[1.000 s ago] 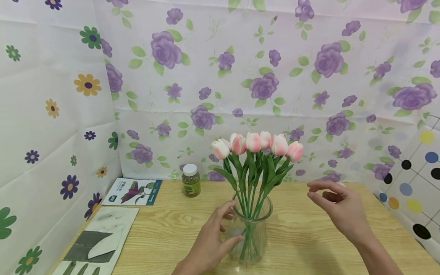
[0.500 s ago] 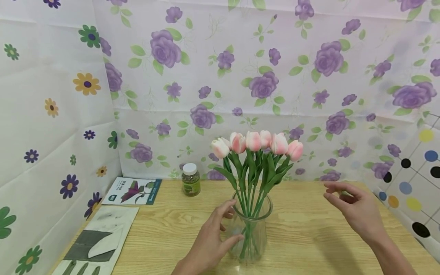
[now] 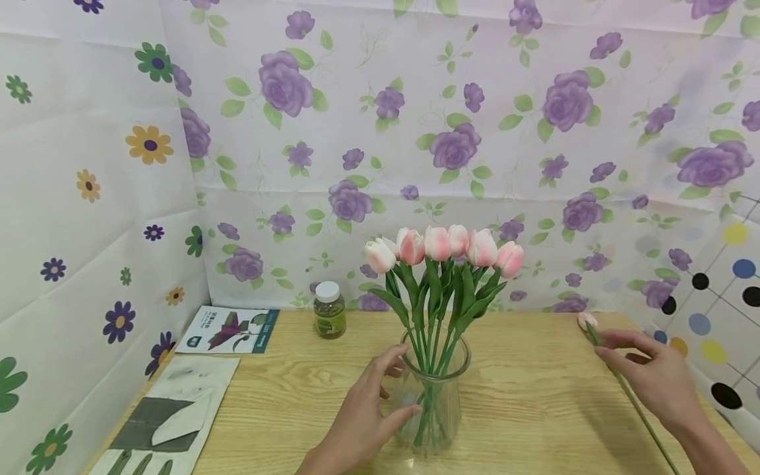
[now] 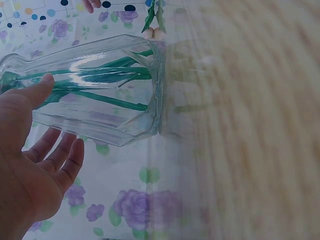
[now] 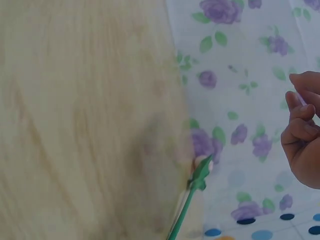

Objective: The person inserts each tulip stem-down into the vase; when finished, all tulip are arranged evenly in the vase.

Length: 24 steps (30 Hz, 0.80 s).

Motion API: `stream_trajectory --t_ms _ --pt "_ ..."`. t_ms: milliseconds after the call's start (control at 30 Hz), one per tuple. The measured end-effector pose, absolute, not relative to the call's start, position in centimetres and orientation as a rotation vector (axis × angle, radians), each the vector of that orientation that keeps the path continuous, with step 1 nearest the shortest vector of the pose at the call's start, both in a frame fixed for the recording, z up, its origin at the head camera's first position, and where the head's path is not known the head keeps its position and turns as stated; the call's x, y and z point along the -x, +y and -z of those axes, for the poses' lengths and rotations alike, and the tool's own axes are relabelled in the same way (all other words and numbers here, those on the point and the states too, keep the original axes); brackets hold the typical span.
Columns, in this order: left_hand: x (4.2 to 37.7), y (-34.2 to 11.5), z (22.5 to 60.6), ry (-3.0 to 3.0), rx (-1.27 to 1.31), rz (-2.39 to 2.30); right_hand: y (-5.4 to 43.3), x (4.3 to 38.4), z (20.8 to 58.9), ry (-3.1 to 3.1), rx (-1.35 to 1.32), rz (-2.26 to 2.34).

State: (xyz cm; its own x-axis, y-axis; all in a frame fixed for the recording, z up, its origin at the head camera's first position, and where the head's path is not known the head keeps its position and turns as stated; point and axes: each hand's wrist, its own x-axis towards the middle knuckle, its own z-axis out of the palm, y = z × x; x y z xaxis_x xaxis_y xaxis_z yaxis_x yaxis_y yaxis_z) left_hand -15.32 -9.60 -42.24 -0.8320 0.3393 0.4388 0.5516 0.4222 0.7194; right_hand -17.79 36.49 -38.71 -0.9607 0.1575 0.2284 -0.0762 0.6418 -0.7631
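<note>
A clear glass vase (image 3: 452, 412) stands upright on the table, holding several pink-and-white tulips (image 3: 437, 245) with green stems. My left hand (image 3: 368, 406) holds the vase loosely from the left, thumb across the front and fingers curved round the far side. In the left wrist view, the thumb overlaps the glass (image 4: 95, 117). One more tulip (image 3: 638, 410) lies along the right of the table, its bloom toward the back edge. Over it hovers my right hand (image 3: 659, 379), fingers loosely bent and holding nothing. The right wrist view shows a gap between hand and tulip (image 5: 199, 175).
Behind the vase, to the left, is a small jar (image 3: 330, 313) with a white lid. A printed booklet (image 3: 228, 331) and a grey-and-white glove packet (image 3: 172, 409) lie along the left edge. Flower-patterned cloth (image 3: 380, 145) closes off the back and left; dotted cloth stands at the right.
My right hand has moved rightward, away from the vase, to above the lying tulip, which now shows beneath it. The left hand and the vase have stayed put.
</note>
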Motion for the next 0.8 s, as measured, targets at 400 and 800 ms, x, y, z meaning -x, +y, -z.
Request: stream_trajectory --t_ms 400,800 --pt "15.4 -9.5 42.3 -2.455 0.769 1.365 40.5 18.5 41.8 -2.682 0.187 -0.970" --pt "15.4 -9.4 42.3 -2.455 0.765 1.353 44.1 18.6 44.6 -2.822 0.232 -0.833"
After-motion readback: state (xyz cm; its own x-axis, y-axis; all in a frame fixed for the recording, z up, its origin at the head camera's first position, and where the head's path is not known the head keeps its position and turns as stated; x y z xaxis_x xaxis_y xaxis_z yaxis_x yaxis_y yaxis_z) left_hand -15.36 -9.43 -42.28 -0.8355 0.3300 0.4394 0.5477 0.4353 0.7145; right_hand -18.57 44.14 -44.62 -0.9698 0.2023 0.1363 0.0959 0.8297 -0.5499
